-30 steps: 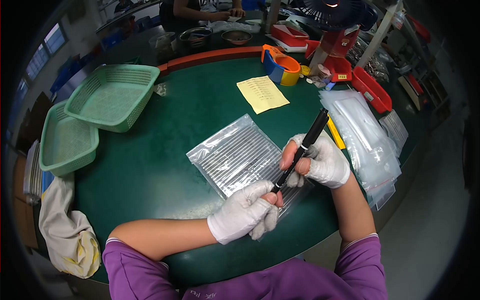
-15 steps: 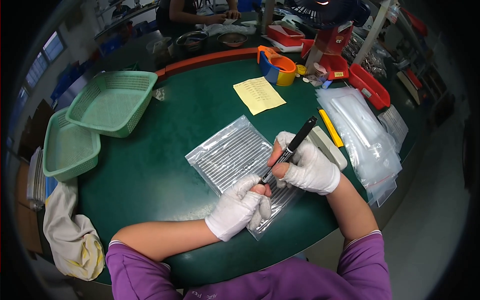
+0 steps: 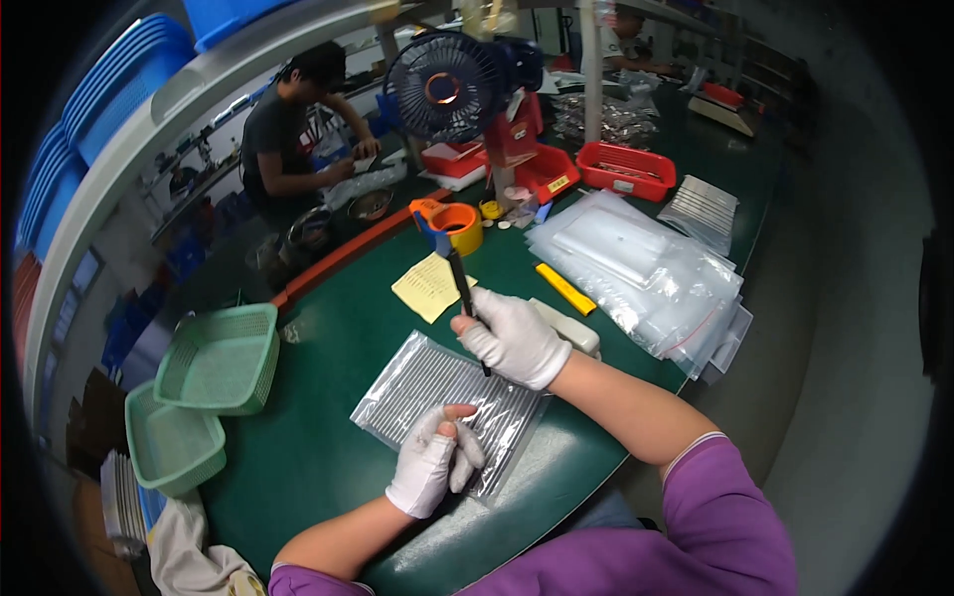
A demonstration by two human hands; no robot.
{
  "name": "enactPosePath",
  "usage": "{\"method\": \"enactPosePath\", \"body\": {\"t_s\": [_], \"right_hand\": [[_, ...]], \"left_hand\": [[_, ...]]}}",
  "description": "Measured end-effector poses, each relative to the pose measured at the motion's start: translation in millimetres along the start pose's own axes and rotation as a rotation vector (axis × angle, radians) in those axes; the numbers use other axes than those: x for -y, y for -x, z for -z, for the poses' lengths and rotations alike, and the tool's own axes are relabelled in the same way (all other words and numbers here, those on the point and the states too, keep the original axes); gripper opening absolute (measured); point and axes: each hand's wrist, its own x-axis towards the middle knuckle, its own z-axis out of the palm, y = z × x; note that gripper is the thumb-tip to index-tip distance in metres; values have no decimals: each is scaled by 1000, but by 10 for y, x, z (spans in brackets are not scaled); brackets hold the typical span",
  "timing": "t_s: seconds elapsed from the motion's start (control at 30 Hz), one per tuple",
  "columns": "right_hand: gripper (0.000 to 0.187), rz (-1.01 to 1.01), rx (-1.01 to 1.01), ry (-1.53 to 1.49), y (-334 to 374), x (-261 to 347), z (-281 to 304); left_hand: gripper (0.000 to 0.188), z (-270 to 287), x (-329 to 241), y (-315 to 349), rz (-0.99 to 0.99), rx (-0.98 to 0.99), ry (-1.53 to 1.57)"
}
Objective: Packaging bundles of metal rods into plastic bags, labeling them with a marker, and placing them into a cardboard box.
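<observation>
Just right of centre, the right hand (image 3: 512, 343) has its grip wrapped around a black marker (image 3: 461, 283), likely for steady control, while the left hand (image 3: 432, 459) — half-curled, apparently empty — overlaps the bag of rods (image 3: 409, 385), flat mid-frame, presumably keeping them aligned.

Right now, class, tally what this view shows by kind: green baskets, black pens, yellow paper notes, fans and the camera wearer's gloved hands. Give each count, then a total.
Green baskets: 2
Black pen: 1
Yellow paper note: 1
Fan: 1
Wearer's gloved hands: 2
Total: 7
</observation>
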Motion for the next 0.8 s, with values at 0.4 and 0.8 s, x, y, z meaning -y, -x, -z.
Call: {"method": "enactPosePath", "body": {"t_s": [0.4, 0.8], "right_hand": [[10, -8, 26, 751, -108, -322, -202], [17, 144, -527, 506, 426, -98, 1291]], "left_hand": [[19, 1450, -21, 20, -174, -717, -1304], [15, 1300, 79, -31, -202, -771, -1263]]}}
